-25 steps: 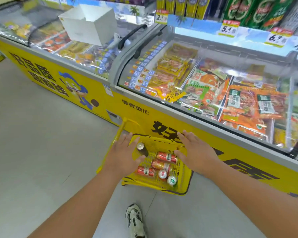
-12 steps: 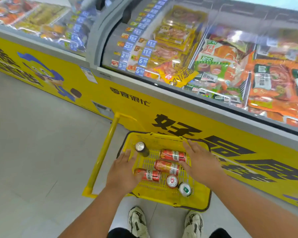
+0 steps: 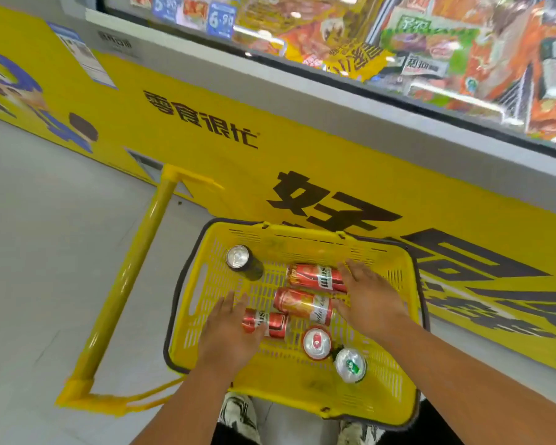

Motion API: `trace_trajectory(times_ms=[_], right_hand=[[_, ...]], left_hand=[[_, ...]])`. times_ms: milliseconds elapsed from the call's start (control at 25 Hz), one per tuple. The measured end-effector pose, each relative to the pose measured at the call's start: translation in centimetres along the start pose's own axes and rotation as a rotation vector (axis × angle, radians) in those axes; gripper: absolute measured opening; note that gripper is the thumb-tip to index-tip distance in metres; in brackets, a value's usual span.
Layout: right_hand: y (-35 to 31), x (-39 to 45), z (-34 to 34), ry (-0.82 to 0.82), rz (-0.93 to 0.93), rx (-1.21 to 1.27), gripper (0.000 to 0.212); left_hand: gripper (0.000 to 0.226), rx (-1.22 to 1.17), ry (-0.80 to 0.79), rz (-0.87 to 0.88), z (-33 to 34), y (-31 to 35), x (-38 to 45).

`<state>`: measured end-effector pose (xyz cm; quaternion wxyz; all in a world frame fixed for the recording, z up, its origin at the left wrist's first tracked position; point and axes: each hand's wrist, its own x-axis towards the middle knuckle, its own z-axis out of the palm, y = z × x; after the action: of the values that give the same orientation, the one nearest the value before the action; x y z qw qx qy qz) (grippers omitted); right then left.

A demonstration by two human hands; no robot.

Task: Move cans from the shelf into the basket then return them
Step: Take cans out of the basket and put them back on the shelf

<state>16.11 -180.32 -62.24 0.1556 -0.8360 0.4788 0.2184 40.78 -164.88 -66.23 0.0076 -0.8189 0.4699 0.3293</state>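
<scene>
A yellow plastic basket (image 3: 395,274) stands on the floor against the freezer. Inside lie three red cans on their sides: one at the back (image 3: 315,277), one in the middle (image 3: 302,304), one at the left (image 3: 267,322). Standing upright are a black can (image 3: 243,261), a red-topped can (image 3: 316,343) and a green-tabbed can (image 3: 350,365). My left hand (image 3: 227,335) reaches into the basket, fingers spread, over the left red can. My right hand (image 3: 371,300) rests open against the ends of the back and middle red cans. Neither hand has closed around a can.
The basket's long yellow pull handle (image 3: 126,284) lies out to the left on the grey floor. A yellow chest freezer (image 3: 206,123) with frozen food packs (image 3: 446,46) runs across the back. My shoes (image 3: 238,415) are just below the basket.
The camera has tilted down and come closer to the basket. Both hands have dropped lower into it, the left onto the left red can, the right to the ends of two red cans.
</scene>
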Motion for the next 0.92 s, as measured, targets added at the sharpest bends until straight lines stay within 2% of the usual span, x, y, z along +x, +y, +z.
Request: trace_trajectory(times_ms=[120,280,440,560,680,840,920], right_hand=[[-0.3,2.4,1.4,-0.021,-0.013,-0.020,0.084],[-1.0,5.0,3.3,-0.020,-0.034,-0.001,0.081],[-3.3,8.4,4.9,0.008,-0.103,-0.059,0.069],[-5.5,10.5,6.2,0.032,-0.094,-0.126,0.062],[-6.3,11.4,6.7,0.019,-0.091,-0.192,0.054],[-6.6,11.8,8.3,0.011,-0.060,-0.251,0.053],[-6.9,12.0,8.8,0.012,-0.035,-0.281,0.049]], left_hand=[[0.086,-0.034,-0.003,-0.115,1.8,-0.8,2.0],[0.090,-0.252,0.007,-0.401,4.4,-0.5,3.9],[0.058,-0.550,0.033,-0.658,7.1,0.4,5.6],[0.068,-0.665,-0.043,-0.830,8.9,0.5,6.9],[0.073,-0.805,-0.139,-0.923,11.1,-0.1,8.8],[0.083,-1.263,-0.058,-1.059,15.0,-2.0,10.9],[0.072,-1.358,-0.069,-1.082,16.0,-2.4,11.7]])
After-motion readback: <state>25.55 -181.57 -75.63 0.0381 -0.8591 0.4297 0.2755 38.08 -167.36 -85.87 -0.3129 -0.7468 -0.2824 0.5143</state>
